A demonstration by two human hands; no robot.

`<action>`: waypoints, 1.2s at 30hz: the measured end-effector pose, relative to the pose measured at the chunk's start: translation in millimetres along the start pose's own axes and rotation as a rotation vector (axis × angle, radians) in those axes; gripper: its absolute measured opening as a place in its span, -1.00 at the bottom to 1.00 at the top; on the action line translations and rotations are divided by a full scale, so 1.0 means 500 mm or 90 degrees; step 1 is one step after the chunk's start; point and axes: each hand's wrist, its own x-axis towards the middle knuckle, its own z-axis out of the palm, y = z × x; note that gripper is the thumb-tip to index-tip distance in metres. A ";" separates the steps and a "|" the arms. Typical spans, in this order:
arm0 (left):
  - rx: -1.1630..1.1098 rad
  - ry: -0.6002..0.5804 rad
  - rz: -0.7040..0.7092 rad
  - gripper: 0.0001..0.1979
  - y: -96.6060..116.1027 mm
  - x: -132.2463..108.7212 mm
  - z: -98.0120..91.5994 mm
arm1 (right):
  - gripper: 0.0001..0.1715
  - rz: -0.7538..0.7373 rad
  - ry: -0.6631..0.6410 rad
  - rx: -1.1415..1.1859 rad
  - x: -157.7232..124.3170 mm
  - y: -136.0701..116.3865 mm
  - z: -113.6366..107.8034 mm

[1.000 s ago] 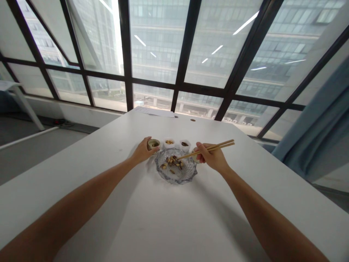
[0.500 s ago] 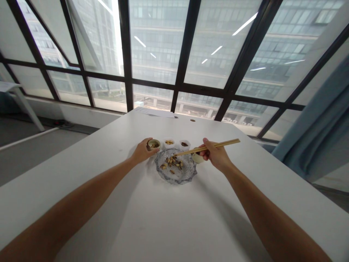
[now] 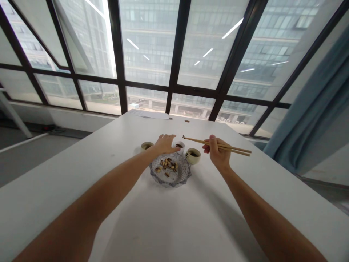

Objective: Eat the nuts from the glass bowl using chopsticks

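Observation:
My right hand [image 3: 218,148] grips a pair of wooden chopsticks [image 3: 231,148]. Their tips, with a small dark piece that looks like a seed between them, are raised above the small white cup [image 3: 182,149] of dark bits. With fingers spread, my left hand [image 3: 165,144] reaches over the back rim of the glass bowl [image 3: 184,178] toward that cup; I cannot tell whether it touches it. Several nuts and striped seeds [image 3: 169,164] lie inside the bowl. A cream teacup [image 3: 193,156] stands at the bowl's right, another teacup [image 3: 147,145] at its left. The second white cup is hidden behind my left hand.
Everything stands on a long white table [image 3: 120,160]. Sheets of paper [image 3: 152,115] lie at its far end, near a round brown spot [image 3: 187,121]. Large windows rise behind it, and a blue curtain [image 3: 305,109] hangs on the right.
My left hand has let go of the left teacup and moved right over the white cups. The chopstick tips have risen out of the bowl with a small piece. The view has turned slightly right.

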 end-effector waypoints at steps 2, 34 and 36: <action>-0.015 -0.032 -0.010 -0.23 0.021 0.022 0.007 | -0.36 -0.006 -0.010 -0.006 -0.001 0.005 -0.002; -0.081 0.217 -0.003 -0.54 -0.127 -0.120 0.009 | -0.29 0.022 -0.468 -0.168 -0.002 -0.050 -0.008; -0.098 0.242 -0.017 -0.55 -0.145 -0.149 0.020 | -0.33 0.000 -0.496 -0.188 -0.008 -0.045 -0.004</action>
